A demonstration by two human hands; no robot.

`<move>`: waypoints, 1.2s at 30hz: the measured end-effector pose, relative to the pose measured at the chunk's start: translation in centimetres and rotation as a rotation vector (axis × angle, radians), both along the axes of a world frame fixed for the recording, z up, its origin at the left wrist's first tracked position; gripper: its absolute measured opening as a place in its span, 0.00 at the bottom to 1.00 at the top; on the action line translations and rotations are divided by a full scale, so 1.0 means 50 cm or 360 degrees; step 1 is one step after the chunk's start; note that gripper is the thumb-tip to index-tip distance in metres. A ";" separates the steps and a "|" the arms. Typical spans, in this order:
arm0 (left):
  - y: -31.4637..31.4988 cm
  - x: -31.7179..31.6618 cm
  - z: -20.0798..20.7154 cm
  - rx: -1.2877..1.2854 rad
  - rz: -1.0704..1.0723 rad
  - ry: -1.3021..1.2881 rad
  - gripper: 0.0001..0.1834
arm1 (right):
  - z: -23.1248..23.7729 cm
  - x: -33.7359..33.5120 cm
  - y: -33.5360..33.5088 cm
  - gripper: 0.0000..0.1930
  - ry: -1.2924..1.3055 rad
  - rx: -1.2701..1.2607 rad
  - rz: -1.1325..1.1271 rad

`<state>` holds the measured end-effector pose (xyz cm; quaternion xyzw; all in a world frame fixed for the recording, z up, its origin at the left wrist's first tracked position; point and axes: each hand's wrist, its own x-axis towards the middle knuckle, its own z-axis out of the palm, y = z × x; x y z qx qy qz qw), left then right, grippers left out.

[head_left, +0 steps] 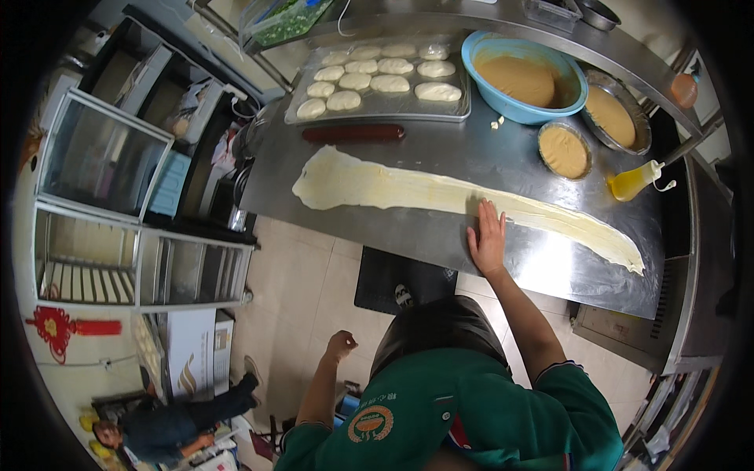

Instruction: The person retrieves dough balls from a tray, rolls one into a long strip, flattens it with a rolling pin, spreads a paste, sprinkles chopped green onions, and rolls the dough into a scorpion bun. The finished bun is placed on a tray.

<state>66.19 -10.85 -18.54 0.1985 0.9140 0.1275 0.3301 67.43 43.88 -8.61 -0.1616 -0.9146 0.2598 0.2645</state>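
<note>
A long, thin strip of pale dough (408, 188) lies stretched across the steel table, wide at its left end and narrow toward the right. My right hand (488, 239) rests open on the near edge of the strip, its fingers straight and close together, pointing away from me. My left hand (342, 345) hangs above the floor, off the table, with its fingers curled in and nothing visible in them. A dark red rolling pin (353, 133) lies beyond the strip's wide end.
Behind the rolling pin, a metal tray (377, 118) carries several dough pieces. A blue basin (526, 114) of tan paste, a small bowl (565, 151), a metal bowl (616, 118) and a yellow oil bottle (631, 182) stand at the right. Another person (173, 428) is at lower left.
</note>
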 end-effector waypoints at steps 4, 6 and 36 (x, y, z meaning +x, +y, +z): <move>-0.041 0.122 0.014 -0.0199 0.0180 -0.0037 0.10 | 0.005 0.043 0.027 0.35 0.0077 -0.0036 0.0186; -0.062 0.168 0.012 -0.0151 0.0244 0.0125 0.09 | 0.000 0.082 0.049 0.36 -0.0038 0.0032 0.0173; 0.011 0.258 -0.032 -0.0483 0.0425 -0.0201 0.26 | -0.046 0.213 0.162 0.35 0.0045 0.0310 0.0126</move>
